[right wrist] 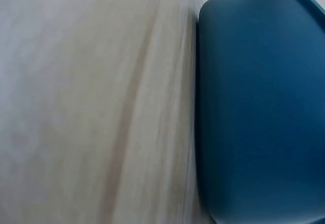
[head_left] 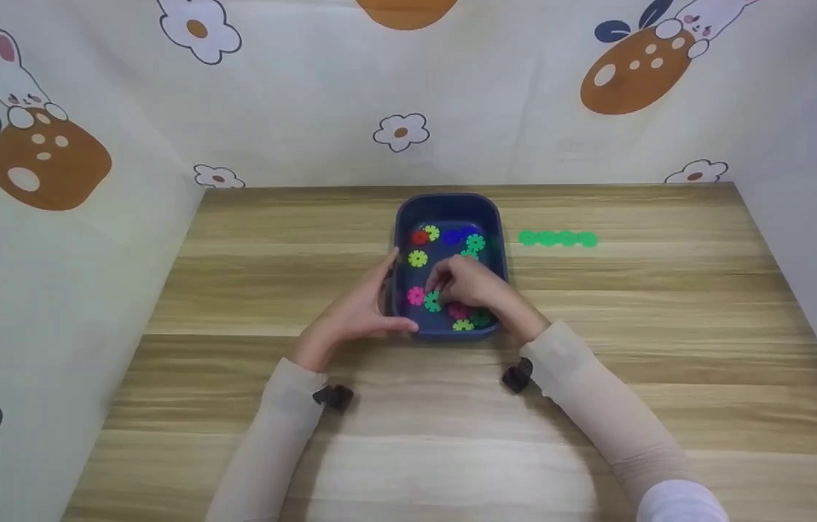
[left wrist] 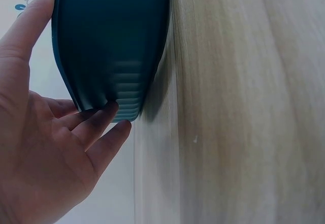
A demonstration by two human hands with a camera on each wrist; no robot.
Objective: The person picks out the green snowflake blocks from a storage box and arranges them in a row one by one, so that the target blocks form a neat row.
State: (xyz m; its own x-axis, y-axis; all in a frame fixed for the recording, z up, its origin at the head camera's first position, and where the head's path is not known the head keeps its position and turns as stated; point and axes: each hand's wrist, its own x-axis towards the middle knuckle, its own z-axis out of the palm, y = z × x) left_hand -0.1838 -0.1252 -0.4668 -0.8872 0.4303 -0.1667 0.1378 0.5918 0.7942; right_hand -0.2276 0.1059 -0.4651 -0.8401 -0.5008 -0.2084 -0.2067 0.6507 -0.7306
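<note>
Dark-blue, round-cornered tray (head_left: 449,336) mid-table, left hand (head_left: 359,310) gripping its left side, thumb and fingers set wide. Right hand (head_left: 467,281) bunched inside, just beside a green notched disc (head_left: 433,298) — cannot tell whether it pinches one. Possible fault: right wrist crosses the near-right rim; catching it could jog the tray. Room nearward on the wood-grain tabletop (head_left: 451,413); far right, the row of green discs (head_left: 558,238) limits sideways sweep.

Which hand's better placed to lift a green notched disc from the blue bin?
Likely the right hand: it's inside the blue bin, close beside a green notched disc, while the left hand holds the bin's left side.
</note>
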